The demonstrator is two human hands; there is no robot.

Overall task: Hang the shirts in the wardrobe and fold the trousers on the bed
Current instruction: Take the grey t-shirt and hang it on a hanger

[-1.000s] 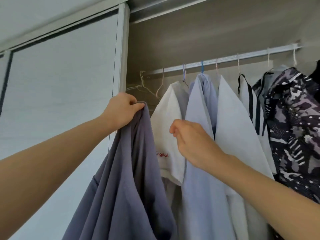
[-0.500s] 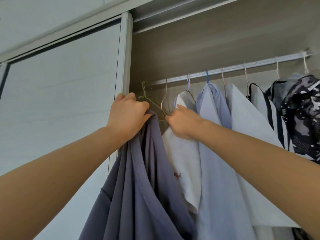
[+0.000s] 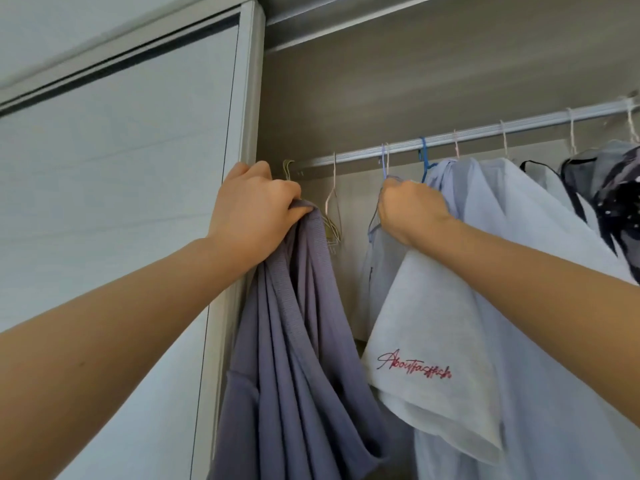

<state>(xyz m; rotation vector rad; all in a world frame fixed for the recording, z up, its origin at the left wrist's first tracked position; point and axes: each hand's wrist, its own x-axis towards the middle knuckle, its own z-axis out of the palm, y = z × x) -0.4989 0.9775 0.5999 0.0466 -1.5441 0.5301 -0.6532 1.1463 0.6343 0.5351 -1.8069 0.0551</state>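
Open wardrobe (image 3: pixel 433 81) across the centre and right, seen from below, with a brown-grey back wall. To the left, a pale sliding door (image 3: pixel 114 202) in a white frame, closing off that half.

Near and centre, a grey-purple shirt (image 3: pixel 294 341), on no hanger, draped in long folds from its bunched ribbed collar down past the bottom edge. Just right of it, a white shirt (image 3: pixel 433 341) with red script lettering low on its sleeve, partly covering the clothes behind. Further right, a pale blue shirt (image 3: pixel 446 188), another white garment (image 3: pixel 512 202) and, at the far right edge, a dark patterned garment (image 3: pixel 620 206), all packed against one another.

Above them, a silver rail (image 3: pixel 485 131) sloping up to the right, hung with thin wire hooks.

Left hand (image 3: pixel 252 209) raised beside the door frame, just below the rail's left end, with fingers curled tight round the collar of the grey-purple shirt, holding it up. Right hand (image 3: pixel 408 209) closed in a fist on the top of the white shirt, directly under a lilac hook (image 3: pixel 384 164) on the rail. Hanger wire inside the fist or not: impossible to tell.

Between the two hands, empty hangers (image 3: pixel 332 206), olive and pink, on the rail, just behind the grey-purple collar.
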